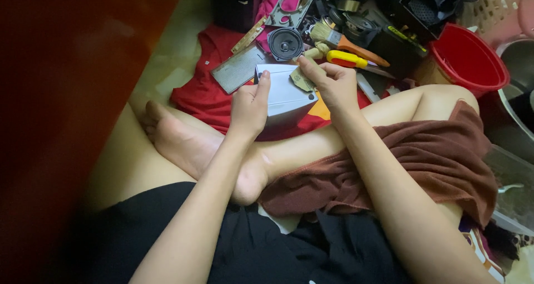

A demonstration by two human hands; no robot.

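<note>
My left hand (250, 103) grips a white box-shaped casing (286, 95) by its left side, thumb up along the edge. Pressed onto the casing's top right corner is a small tan scrap, sandpaper or cloth (303, 79), held by the fingers of my right hand (331, 84). Both hands hover above my crossed legs and a red cloth (206, 95) spread on the floor.
Beyond the hands lie a round black speaker (285, 43), a grey metal grille (239, 68), a paintbrush (334, 38), a yellow-handled tool (346, 58) and dark parts. A red bucket (470, 59) stands at right, a dark red surface (67, 95) at left.
</note>
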